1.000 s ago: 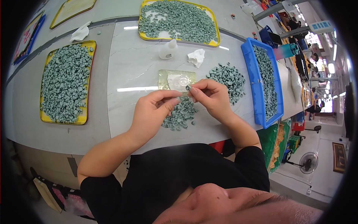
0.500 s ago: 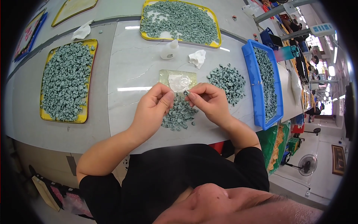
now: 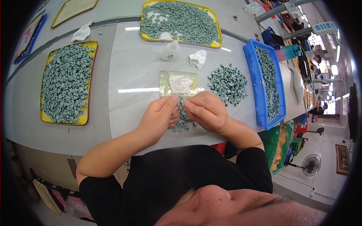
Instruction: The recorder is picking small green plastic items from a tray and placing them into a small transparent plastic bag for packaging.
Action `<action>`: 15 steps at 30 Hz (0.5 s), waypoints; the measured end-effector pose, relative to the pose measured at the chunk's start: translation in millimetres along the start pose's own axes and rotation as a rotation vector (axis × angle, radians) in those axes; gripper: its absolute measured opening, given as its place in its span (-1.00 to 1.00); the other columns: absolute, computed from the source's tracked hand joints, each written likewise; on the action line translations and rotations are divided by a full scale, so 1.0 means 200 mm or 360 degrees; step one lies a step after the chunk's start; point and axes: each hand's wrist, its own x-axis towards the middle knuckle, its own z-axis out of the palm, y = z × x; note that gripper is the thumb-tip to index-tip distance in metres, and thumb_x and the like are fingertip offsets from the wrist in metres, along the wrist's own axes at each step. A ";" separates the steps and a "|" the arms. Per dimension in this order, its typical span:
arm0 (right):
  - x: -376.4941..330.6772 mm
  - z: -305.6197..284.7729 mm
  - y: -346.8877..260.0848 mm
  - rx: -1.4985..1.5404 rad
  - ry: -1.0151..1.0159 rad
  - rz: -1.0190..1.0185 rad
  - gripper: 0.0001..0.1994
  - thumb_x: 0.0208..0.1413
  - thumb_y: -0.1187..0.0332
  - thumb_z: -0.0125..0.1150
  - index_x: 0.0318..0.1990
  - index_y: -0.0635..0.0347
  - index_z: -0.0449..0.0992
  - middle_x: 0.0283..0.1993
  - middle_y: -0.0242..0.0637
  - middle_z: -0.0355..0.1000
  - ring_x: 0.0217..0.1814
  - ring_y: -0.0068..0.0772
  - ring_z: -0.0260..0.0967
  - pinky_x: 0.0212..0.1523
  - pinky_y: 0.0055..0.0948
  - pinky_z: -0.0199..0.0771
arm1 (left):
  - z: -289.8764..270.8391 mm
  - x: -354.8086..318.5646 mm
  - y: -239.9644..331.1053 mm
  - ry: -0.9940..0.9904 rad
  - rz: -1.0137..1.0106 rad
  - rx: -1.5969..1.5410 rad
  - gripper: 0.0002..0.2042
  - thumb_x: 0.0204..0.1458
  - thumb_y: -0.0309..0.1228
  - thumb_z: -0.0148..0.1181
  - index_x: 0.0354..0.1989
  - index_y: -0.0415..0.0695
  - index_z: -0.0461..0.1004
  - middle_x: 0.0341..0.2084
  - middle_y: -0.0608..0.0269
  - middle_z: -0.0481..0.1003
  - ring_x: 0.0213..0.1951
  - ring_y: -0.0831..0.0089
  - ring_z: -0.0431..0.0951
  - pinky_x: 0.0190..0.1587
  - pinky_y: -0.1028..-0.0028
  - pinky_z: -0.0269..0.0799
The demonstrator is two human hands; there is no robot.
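Both hands meet over a small pile of grey-green stone-like pieces [image 3: 184,123] on the pale table. My left hand [image 3: 160,116] is closed, thumb pressed to the curled forefinger. Close beside it, my right hand [image 3: 207,111] pinches with thumb and fingertips. Whatever sits between the fingertips is too small or covered to make out. Just beyond lies a yellowish see-through sheet [image 3: 164,89], bearing a white patch and a small clear round blob [image 3: 184,83]. Right of the sheet spreads a second pile of the pieces [image 3: 227,84].
A white squeeze bottle [image 3: 170,51] and crumpled tissue [image 3: 198,59] stand beyond the sheet. Yellow-rimmed trays of pieces lie at left [image 3: 89,84] and far [image 3: 181,40]. A blue bin [image 3: 259,90] edges the right side, near a teal-capped bottle [image 3: 288,53].
The right hand has turned knuckles-up and its fingertips have lowered slightly. The small grey-green piece it pinched no longer shows. My left fingers have come lower and closer to the right ones.
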 end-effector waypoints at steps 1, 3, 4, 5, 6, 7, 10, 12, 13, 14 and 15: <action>0.00 0.01 0.00 -0.0045 -0.0001 -0.0041 -0.74 -0.24 0.57 0.30 -0.29 0.43 0.48 -0.33 -0.11 0.44 -0.43 -0.24 0.41 -0.52 -0.40 0.37 | -0.01 0.00 0.00 -0.0007 -0.0007 -0.0004 -0.64 0.25 -0.20 -0.18 -0.60 -0.06 0.10 -0.71 0.48 0.02 -0.64 0.64 -0.03 -0.59 0.60 -0.07; 0.00 0.02 0.00 -0.0089 -0.0005 -0.0083 -0.74 -0.23 0.55 0.29 -0.30 0.44 0.48 -0.33 -0.10 0.44 -0.43 -0.25 0.41 -0.52 -0.40 0.37 | -0.02 0.00 0.00 -0.0014 -0.0013 -0.0010 -0.64 0.25 -0.20 -0.18 -0.60 -0.06 0.10 -0.71 0.48 0.03 -0.65 0.65 -0.02 -0.59 0.61 -0.07; 0.00 0.03 0.00 -0.0114 -0.0002 -0.0105 -0.75 -0.23 0.55 0.28 -0.31 0.45 0.48 -0.34 -0.09 0.44 -0.43 -0.25 0.41 -0.51 -0.41 0.38 | -0.03 -0.01 0.00 -0.0024 -0.0018 -0.0007 -0.64 0.25 -0.20 -0.18 -0.60 -0.06 0.11 -0.71 0.48 0.04 -0.65 0.65 -0.02 -0.60 0.61 -0.07; 0.01 0.04 0.00 -0.0138 0.0001 -0.0127 -0.76 -0.23 0.54 0.26 -0.32 0.46 0.48 -0.34 -0.08 0.43 -0.43 -0.24 0.41 -0.50 -0.41 0.39 | -0.03 -0.01 0.00 -0.0033 -0.0022 -0.0005 -0.64 0.25 -0.20 -0.18 -0.60 -0.06 0.11 -0.71 0.48 0.04 -0.65 0.65 -0.01 -0.60 0.61 -0.07; 0.01 0.04 0.00 -0.0135 -0.0001 -0.0128 -0.76 -0.23 0.54 0.26 -0.32 0.46 0.48 -0.34 -0.08 0.43 -0.43 -0.24 0.41 -0.50 -0.41 0.39 | -0.04 -0.01 0.00 -0.0030 -0.0021 -0.0008 -0.64 0.25 -0.20 -0.18 -0.60 -0.06 0.11 -0.71 0.48 0.04 -0.65 0.65 -0.01 -0.60 0.61 -0.07; 0.01 0.05 -0.01 -0.0151 -0.0017 -0.0142 -0.76 -0.25 0.55 0.25 -0.34 0.48 0.48 -0.34 -0.06 0.43 -0.44 -0.23 0.40 -0.50 -0.41 0.39 | -0.04 -0.02 0.00 -0.0031 -0.0005 -0.0006 -0.65 0.25 -0.20 -0.18 -0.59 -0.07 0.12 -0.71 0.48 0.05 -0.65 0.65 -0.01 -0.60 0.61 -0.07; 0.02 0.07 -0.02 -0.0173 -0.0045 -0.0176 -0.77 -0.27 0.58 0.27 -0.36 0.50 0.48 -0.34 -0.05 0.42 -0.45 -0.24 0.39 -0.50 -0.41 0.40 | -0.05 -0.03 -0.01 -0.0013 0.0044 -0.0024 -0.67 0.25 -0.22 -0.18 -0.55 -0.09 0.16 -0.70 0.50 0.07 -0.64 0.67 0.02 -0.59 0.61 -0.04; 0.02 0.11 -0.02 -0.0173 -0.0054 -0.0200 -0.76 -0.28 0.61 0.30 -0.35 0.50 0.48 -0.33 -0.05 0.43 -0.47 -0.26 0.38 -0.50 -0.41 0.40 | -0.06 -0.04 -0.02 0.0012 0.0079 -0.0044 -0.69 0.25 -0.24 -0.18 -0.52 -0.11 0.19 -0.69 0.51 0.08 -0.63 0.69 0.03 -0.58 0.61 -0.01; 0.02 0.12 -0.03 -0.0196 -0.0002 -0.0239 -0.76 -0.29 0.59 0.27 -0.37 0.51 0.48 -0.33 -0.01 0.42 -0.46 -0.24 0.38 -0.50 -0.39 0.42 | -0.07 -0.05 -0.04 0.0032 0.0157 -0.0006 -0.70 0.25 -0.24 -0.18 -0.50 -0.14 0.23 -0.69 0.51 0.11 -0.62 0.70 0.06 -0.57 0.61 0.02; 0.02 0.14 -0.03 -0.0219 0.0049 -0.0279 -0.76 -0.30 0.57 0.24 -0.38 0.52 0.47 -0.34 0.03 0.41 -0.46 -0.22 0.37 -0.50 -0.37 0.43 | -0.07 -0.05 -0.05 0.0053 0.0235 0.0033 -0.70 0.25 -0.25 -0.18 -0.47 -0.17 0.27 -0.69 0.50 0.14 -0.61 0.70 0.08 -0.56 0.62 0.05; 0.02 0.15 -0.03 -0.0218 0.0049 -0.0281 -0.76 -0.30 0.57 0.24 -0.38 0.52 0.47 -0.34 0.03 0.41 -0.46 -0.22 0.37 -0.50 -0.37 0.43 | -0.07 -0.06 -0.05 0.0054 0.0236 0.0032 -0.70 0.25 -0.25 -0.18 -0.47 -0.17 0.27 -0.69 0.50 0.14 -0.61 0.70 0.08 -0.56 0.62 0.05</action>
